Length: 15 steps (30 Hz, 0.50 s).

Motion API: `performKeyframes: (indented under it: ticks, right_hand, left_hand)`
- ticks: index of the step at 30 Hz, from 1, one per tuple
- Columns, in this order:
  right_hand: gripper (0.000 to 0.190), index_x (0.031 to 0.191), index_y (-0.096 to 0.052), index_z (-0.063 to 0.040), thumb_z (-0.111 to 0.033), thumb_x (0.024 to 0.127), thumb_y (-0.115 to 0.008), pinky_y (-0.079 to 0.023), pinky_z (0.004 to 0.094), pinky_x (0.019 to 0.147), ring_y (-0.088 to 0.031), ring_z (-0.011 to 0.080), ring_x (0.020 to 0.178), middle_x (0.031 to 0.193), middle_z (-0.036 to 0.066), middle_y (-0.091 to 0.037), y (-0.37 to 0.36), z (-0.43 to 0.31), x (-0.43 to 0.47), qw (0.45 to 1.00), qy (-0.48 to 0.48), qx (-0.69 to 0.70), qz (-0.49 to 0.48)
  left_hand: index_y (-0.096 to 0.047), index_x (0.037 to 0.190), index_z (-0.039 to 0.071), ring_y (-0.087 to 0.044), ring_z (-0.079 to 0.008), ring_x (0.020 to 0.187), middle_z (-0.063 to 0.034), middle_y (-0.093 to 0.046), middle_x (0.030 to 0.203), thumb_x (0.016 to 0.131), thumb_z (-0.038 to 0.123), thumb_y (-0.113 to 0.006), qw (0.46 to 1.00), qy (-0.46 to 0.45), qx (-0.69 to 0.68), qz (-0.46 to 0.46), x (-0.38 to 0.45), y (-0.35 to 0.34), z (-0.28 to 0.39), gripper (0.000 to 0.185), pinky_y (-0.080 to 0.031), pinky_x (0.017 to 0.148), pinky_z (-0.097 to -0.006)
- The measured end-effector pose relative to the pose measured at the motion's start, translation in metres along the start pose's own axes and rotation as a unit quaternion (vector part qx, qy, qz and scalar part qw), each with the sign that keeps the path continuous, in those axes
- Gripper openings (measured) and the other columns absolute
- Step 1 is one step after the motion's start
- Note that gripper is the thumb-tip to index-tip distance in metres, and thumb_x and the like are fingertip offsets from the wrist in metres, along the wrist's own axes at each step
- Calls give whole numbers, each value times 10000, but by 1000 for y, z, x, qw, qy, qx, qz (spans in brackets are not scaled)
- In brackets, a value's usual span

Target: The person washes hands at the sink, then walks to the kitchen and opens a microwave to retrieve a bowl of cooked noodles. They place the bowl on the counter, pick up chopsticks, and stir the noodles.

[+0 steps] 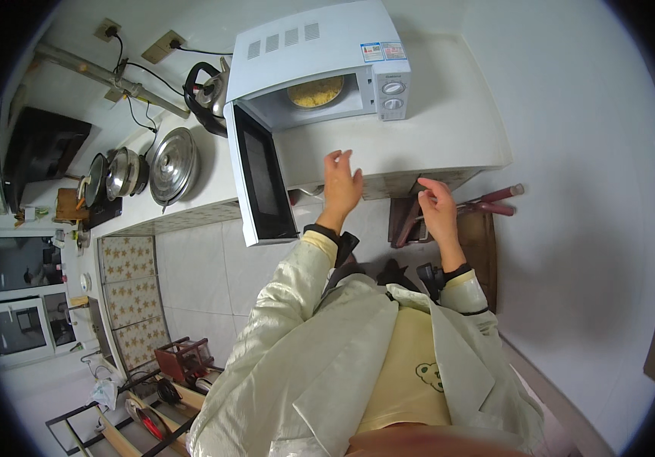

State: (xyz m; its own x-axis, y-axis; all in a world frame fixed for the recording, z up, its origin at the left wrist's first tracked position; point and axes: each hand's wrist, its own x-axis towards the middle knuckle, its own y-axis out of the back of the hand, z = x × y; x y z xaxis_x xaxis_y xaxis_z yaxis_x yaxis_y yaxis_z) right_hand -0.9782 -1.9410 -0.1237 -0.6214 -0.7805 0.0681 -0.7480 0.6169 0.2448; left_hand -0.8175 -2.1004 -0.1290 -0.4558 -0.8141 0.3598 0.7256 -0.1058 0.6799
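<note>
A white microwave oven (304, 45) stands on the counter with its door (261, 177) swung wide toward me. Inside its cavity rests a round dish (316, 106) filled with crumbly yellow food (315, 92). My left hand (343, 183) is raised before the cavity, to the right of the door, with fingers apart and nothing in it. Farther right, my right hand (438, 208) hovers near the counter's front edge, holding nothing, its index finger extended. Two dials (393, 96) sit on the microwave's right-hand panel. Neither hand touches the microwave.
Left of the microwave, an electric kettle (213, 94) and a large lidded metal pot (173, 165) share the white counter (333, 145). More pots (124, 171) stand farther left. Below my right hand are red-handled tools (496, 203). A wooden stool (184, 357) stands on the tiled floor (196, 268).
</note>
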Motion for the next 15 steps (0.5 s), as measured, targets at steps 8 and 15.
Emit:
performKeyframes:
  ticks: [8, 15]
  right_hand:
    - [251, 1082, -619, -56, -52, 832, -605, -502, 273, 672, -608, 173, 729, 943, 91, -622, -60, 15, 67, 998, 36, 32, -28]
    - [217, 1061, -617, -47, -87, 849, -590, -506, 293, 690, -627, 199, 762, 934, 114, -653, -146, 37, 145, 997, 0, 45, -60]
  left_hand:
    - [-547, 1061, 23, -559, -364, 901, -193, -538, 1020, 812, 90, -597, 970, 193, 86, 119, 88, -11, -99, 263, -457, 802, -432]
    - [-574, 1007, 15, -556, -354, 881, -189, -570, 963, 845, 83, -561, 940, 283, 35, 189, 150, -27, -177, 175, -454, 786, -430]
